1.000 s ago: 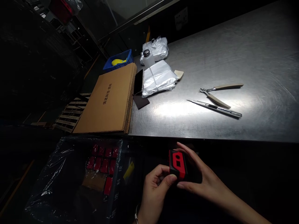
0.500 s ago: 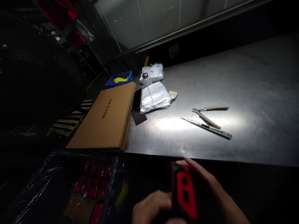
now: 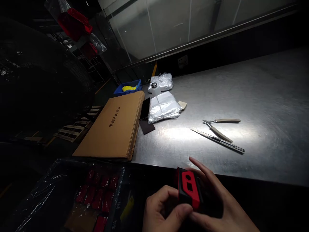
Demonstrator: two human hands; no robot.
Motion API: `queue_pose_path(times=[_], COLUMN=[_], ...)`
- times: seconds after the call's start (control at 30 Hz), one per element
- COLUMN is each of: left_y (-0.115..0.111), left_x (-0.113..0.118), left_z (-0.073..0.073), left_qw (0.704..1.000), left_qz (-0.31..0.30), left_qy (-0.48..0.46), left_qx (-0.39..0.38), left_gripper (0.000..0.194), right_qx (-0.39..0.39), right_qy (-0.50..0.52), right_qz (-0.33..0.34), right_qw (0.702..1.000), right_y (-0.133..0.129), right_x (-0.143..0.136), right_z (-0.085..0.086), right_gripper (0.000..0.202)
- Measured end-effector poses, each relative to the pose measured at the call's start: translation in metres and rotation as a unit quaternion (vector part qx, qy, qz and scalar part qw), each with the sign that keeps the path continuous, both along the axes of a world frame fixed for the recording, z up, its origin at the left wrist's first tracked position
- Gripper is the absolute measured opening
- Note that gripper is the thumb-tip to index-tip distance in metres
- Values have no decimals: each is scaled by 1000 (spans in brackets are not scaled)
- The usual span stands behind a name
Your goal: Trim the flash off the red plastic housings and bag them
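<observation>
Between my two hands is a red and black plastic casing [image 3: 190, 187] with a round hole and a squarish opening in its red face. My left hand [image 3: 161, 209] grips its left side, thumb across the lower edge. On the right, my right hand [image 3: 219, 199] has its thumb against the casing's bottom end and other fingers behind it, the index finger raised. Both hands are just off the front edge of the metal table [image 3: 265, 154]. Beyond them on the table lie side cutters [image 3: 220, 125] with beige handles and a slim metal knife-like tool [image 3: 218, 140].
At left stands a stack of cardboard sheets [image 3: 113, 125]. Beside it are clear plastic bags [image 3: 164, 106], a bottle [image 3: 155, 90] and a blue bin [image 3: 130, 88] with something yellow inside. Below left, a plastic-lined crate [image 3: 120, 190] holds several red parts [image 3: 98, 196].
The view has shifted, so the table things sit slightly lower. My right thumb now shows at the casing's lower end, and my right index finger is lifted away from it.
</observation>
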State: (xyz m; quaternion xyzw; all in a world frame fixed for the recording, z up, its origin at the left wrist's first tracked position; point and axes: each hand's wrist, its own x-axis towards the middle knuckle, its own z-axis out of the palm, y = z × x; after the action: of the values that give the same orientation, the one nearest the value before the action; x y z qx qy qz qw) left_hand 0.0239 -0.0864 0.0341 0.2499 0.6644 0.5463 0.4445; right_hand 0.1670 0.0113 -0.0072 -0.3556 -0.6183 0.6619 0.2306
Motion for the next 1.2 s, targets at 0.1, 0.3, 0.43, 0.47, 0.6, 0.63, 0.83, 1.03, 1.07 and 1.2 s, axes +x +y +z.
queue_pose_path(times=[0.1,0.3,0.43,0.47,0.6,0.63,0.83,1.03,1.07,1.2], left_y=[-2,-8,-9,-9,-11,-11,-11,-11,-11,-11], left_x=[-2,0,1,1,2,2,3,0,-1,-1], left_z=[-14,-22,-23,-23,-24,-23,-25,-29,-30,-32], left_qw=[998,996,998,998,998,998,996,986,985,983], left_qz=[10,16,11,8,2,4,28,48,50,51], left_qy=[-64,-79,-55,-49,-41,-42,-62,-139,-146,-159], left_qx=[-7,-28,-33,-34,-39,-41,-52,-76,-75,-77], left_gripper=[24,19,18,17,16,15,17,23,23,22], right_qx=[-82,-96,-89,-79,-50,-50,-70,-168,-184,-218], right_qy=[3,13,20,20,22,21,8,24,31,55], right_qz=[-5,11,-4,-3,8,9,27,58,57,41], right_qw=[997,995,996,997,998,998,997,984,981,974], right_y=[-6,-12,-12,-12,-11,-11,-14,-14,-14,-17], right_x=[-6,-7,-8,-8,-9,-9,-7,-6,-6,-7], right_z=[-17,-33,-33,-33,-37,-37,-39,-46,-48,-56], right_gripper=[95,98,94,94,95,95,95,106,108,110])
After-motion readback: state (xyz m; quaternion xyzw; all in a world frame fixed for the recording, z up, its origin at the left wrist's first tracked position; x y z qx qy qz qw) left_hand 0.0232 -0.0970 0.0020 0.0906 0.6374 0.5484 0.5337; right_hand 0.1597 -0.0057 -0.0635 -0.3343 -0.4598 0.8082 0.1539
